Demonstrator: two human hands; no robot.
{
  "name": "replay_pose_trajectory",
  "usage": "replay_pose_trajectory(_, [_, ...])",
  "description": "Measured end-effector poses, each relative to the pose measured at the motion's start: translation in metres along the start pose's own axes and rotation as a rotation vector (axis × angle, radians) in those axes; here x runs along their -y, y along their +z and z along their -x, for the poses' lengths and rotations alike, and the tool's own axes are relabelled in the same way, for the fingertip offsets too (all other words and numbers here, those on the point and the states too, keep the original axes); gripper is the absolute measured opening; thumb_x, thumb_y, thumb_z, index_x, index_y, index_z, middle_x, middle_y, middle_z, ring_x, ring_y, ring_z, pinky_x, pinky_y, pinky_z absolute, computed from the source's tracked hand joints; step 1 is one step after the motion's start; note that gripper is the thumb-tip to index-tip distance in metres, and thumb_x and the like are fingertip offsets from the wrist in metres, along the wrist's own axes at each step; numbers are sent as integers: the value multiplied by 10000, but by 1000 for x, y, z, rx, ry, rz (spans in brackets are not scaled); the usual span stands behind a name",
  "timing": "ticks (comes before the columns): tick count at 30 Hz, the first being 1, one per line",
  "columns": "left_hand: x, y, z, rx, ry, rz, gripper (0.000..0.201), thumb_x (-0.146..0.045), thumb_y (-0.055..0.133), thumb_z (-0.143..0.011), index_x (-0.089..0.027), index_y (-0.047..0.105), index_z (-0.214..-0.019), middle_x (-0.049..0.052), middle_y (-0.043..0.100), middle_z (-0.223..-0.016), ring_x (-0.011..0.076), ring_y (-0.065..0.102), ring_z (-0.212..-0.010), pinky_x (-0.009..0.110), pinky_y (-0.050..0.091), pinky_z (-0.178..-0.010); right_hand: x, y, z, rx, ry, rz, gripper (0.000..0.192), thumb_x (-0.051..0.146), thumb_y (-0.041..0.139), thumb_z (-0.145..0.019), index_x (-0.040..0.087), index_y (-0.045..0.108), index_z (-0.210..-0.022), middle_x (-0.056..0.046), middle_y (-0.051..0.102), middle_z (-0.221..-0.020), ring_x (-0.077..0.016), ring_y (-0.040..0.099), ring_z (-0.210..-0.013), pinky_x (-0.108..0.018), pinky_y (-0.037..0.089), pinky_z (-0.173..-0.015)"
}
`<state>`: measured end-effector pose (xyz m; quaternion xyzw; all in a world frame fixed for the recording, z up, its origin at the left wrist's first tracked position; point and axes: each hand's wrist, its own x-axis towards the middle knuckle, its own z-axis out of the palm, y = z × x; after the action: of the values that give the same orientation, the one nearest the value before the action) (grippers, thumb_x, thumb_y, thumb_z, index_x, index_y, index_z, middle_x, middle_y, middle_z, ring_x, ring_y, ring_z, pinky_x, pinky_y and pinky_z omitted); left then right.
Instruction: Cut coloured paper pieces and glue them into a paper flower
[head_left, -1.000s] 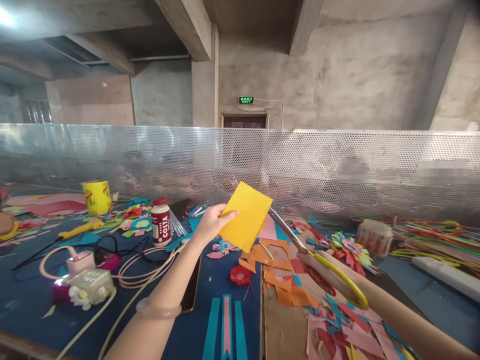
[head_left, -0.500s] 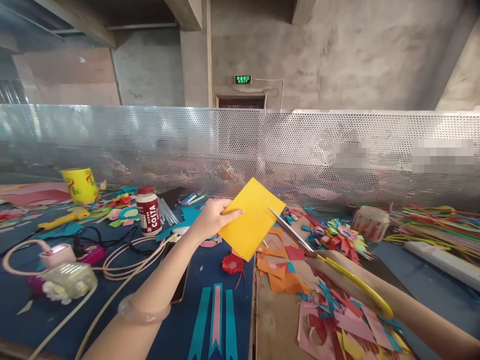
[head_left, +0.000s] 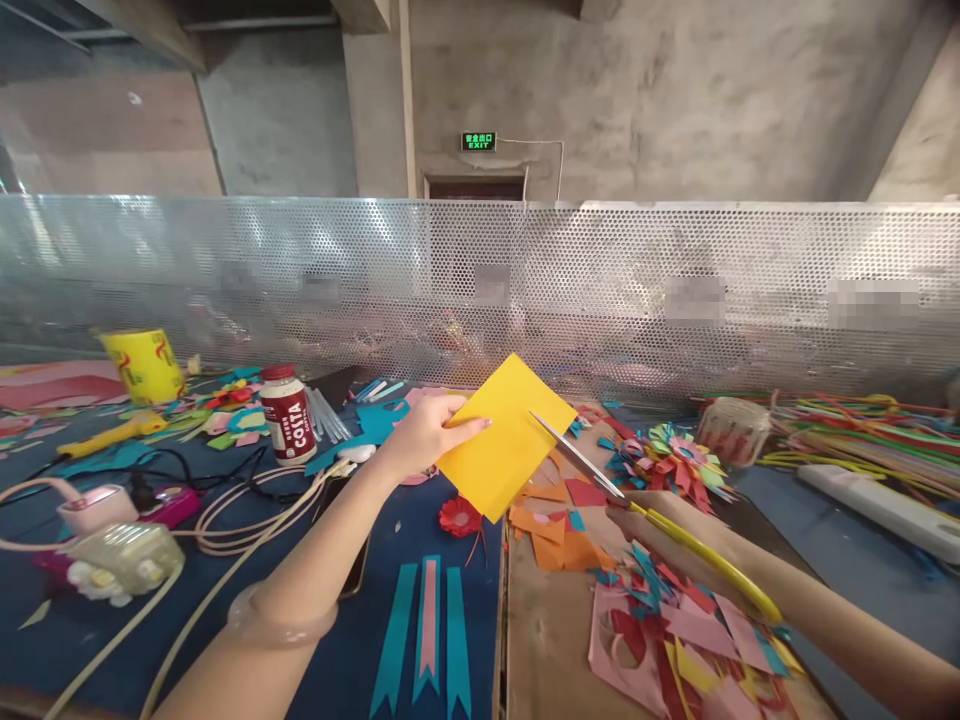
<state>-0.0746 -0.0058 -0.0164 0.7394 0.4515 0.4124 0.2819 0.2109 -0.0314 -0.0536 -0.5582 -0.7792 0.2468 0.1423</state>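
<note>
My left hand (head_left: 427,432) pinches a folded yellow paper (head_left: 510,435) by its left edge and holds it up above the table. My right hand (head_left: 667,540) grips yellow-handled scissors (head_left: 645,510). Their metal blades point up and left, with the tips touching the paper's right edge. Below the paper lie orange paper scraps (head_left: 555,530) and a small red paper flower (head_left: 459,516). A clear bangle (head_left: 281,620) is on my left wrist.
A Costa bottle (head_left: 287,415), a yellow tape roll (head_left: 144,366), cables (head_left: 247,510) and a small gadget (head_left: 124,555) lie left on the blue table (head_left: 345,660). Paper flowers (head_left: 667,455), coloured strips (head_left: 862,430) and cut scraps (head_left: 690,640) lie right. A perforated metal screen (head_left: 480,290) closes the back.
The view tilted down and shifted. The scissors moved in toward the yellow paper, and their blade tips now reach its right edge. My left hand keeps holding the paper.
</note>
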Motion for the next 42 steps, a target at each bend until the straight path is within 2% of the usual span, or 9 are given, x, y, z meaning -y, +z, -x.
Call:
replay_pose_trajectory(4, [1, 2, 0, 6, -22, 9, 293, -436, 571, -738, -157, 611, -819, 44, 677, -802, 160, 615, -678, 220, 431, -504, -2, 0, 1, 43, -9, 56, 304, 420, 368, -821, 171, 437, -661, 33, 421, -546, -93, 398, -488, -214, 303, -456])
replay_pose_trajectory(9, [0, 2, 0, 24, -35, 18, 289, -431, 573, -736, -159, 607, -826, 37, 672, -791, 151, 612, -672, 210, 424, -498, -8, 4, -2, -15, -59, 85, 325, 431, 366, -811, 169, 445, -635, 20, 434, -573, -109, 397, -534, -231, 304, -496])
replay_pose_trajectory(14, [1, 3, -1, 15, -27, -5, 293, -437, 567, -739, -159, 608, -820, 41, 668, -779, 145, 600, -637, 206, 404, -469, -11, 7, -2, -104, -43, 60, 341, 420, 386, -802, 170, 436, -576, 17, 414, -535, -107, 364, -514, -246, 275, -486])
replay_pose_trajectory(18, [1, 3, 0, 16, -40, 17, 291, -431, 569, -734, -156, 604, -821, 43, 672, -781, 152, 604, -633, 212, 411, -462, -13, 8, -2, -70, -74, 24, 337, 429, 420, -787, 175, 412, -565, 24, 385, -544, -105, 341, -525, -241, 269, -484])
replay_pose_trajectory(23, [1, 4, 0, 16, -41, 52, 273, -413, 579, -733, -163, 613, -839, 31, 673, -783, 145, 611, -649, 205, 428, -485, -14, 9, -2, -143, -64, 15, 403, 486, 431, -778, 179, 365, -525, 35, 339, -515, -94, 292, -509, -235, 234, -477])
replay_pose_trajectory(27, [4, 5, 0, 25, -44, 56, 274, -419, 577, -735, -165, 610, -832, 35, 673, -793, 156, 619, -673, 204, 426, -485, -16, 10, -3, -99, -88, 19, 428, 522, 406, -785, 184, 341, -530, 35, 321, -520, -94, 289, -509, -233, 233, -477])
replay_pose_trajectory(33, [7, 5, -1, 33, -32, 39, 252, -397, 577, -740, -164, 597, -836, 38, 672, -813, 159, 622, -680, 207, 429, -491, -20, 12, -6, -140, -112, 15, 442, 527, 414, -785, 180, 346, -519, 43, 302, -501, -87, 265, -501, -237, 223, -473])
replay_pose_trajectory(37, [9, 4, -2, 26, -32, 21, 249, -391, 577, -739, -159, 598, -827, 41, 667, -793, 160, 616, -663, 215, 433, -490, -22, 9, -7, -92, -123, 19, 402, 486, 416, -802, 177, 390, -547, 36, 366, -518, -92, 314, -507, -232, 246, -478])
replay_pose_trajectory(42, [9, 2, -3, 40, -34, 142, 314, -400, 576, -741, -170, 595, -954, 54, 673, -890, 187, 636, -789, 240, 482, -588, -19, 6, -5, -110, -175, -7, 318, 472, 469, -784, 183, 502, -656, 13, 524, -590, -118, 442, -534, -231, 316, -499])
